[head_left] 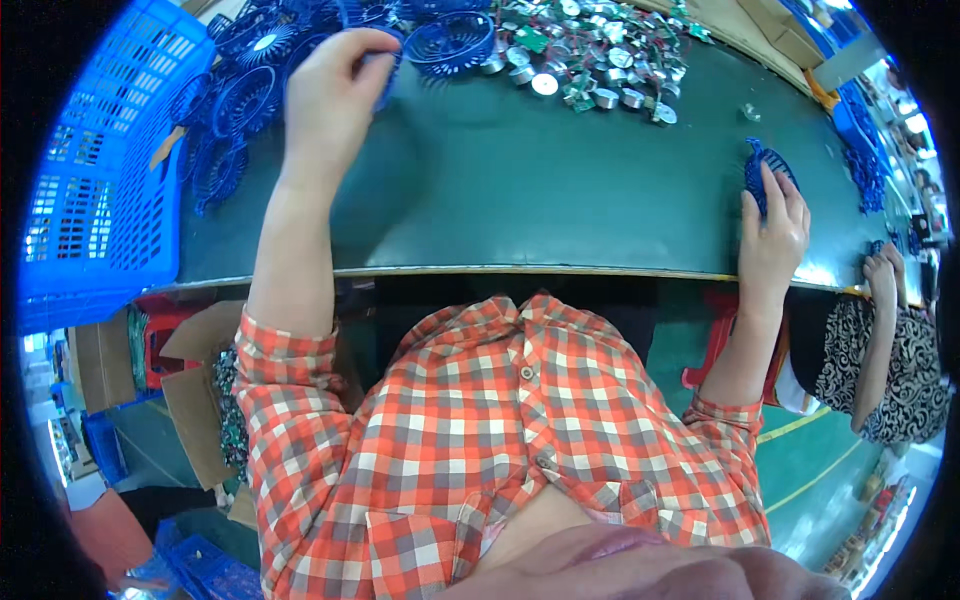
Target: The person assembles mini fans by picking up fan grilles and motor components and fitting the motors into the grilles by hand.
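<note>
1. We look down on a dark green counter (500, 190) in a busy workroom; our landmark is the heap of silver motors (610, 60) with wires and green boards at its far side.
2. Our right grip (775, 225) lies to the right of the heap and nearer our body, fingers stretched over a blue fan housing (762, 165) and thumb at its left side; we cannot tell whether it is pinching it.
3. Our left grip (335, 95) is raised to the left of the heap, thumb and forefinger curved toward each other; blue plastic shows right behind them, and we cannot tell if they pinch any.
4. Around that grip, left of the heap, we see piled blue housings (245, 100).
5. Farther left of the heap stands a blue basket (150, 215).
6. Well right of the heap, past our right grip, we see blue parts (866, 180) and a co-worker's hand (882, 275).
</note>
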